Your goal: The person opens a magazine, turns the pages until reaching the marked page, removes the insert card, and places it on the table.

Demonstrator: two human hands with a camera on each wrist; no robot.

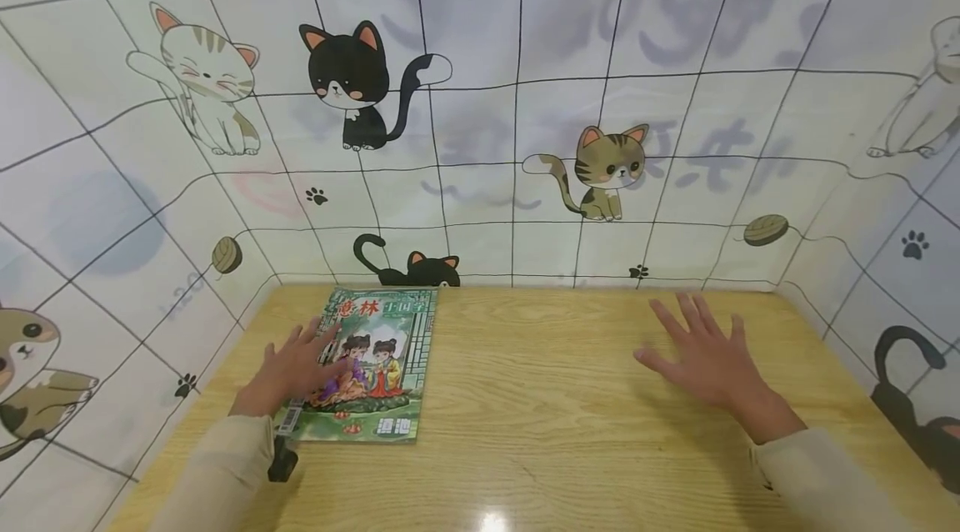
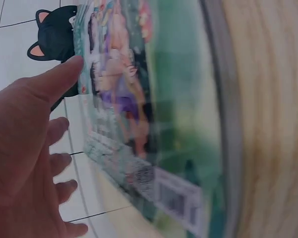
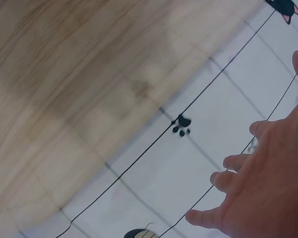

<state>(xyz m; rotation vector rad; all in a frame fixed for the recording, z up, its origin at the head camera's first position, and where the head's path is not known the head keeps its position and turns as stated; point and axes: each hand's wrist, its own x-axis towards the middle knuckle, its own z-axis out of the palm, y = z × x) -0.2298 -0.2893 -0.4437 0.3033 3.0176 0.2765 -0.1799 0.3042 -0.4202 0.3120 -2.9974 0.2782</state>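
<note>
1. Seemingly at the reaching stage, the left hand (image 1: 294, 363), spread and empty, overlaps the left edge of the magazine (image 1: 378, 373), contact unclear; gripping would call for curling it.
2. The right hand (image 1: 708, 363) splays, holding nothing.
3. The magazine lies left on the wood-grained table (image 1: 525, 390).
4. Behind: cat-printed wall (image 1: 480, 123).

The head view looks forward and down from above the desk (image 1: 525, 373), far enough back to take in both far corners. The left wrist view, turned on its side, skims very near the magazine (image 1: 390, 382), past the left hand (image 1: 288, 365). The right wrist view, tilted diagonally, faces the far edge beside the right hand (image 1: 705, 363). All three share the peeking black cat (image 1: 431, 268).
</note>
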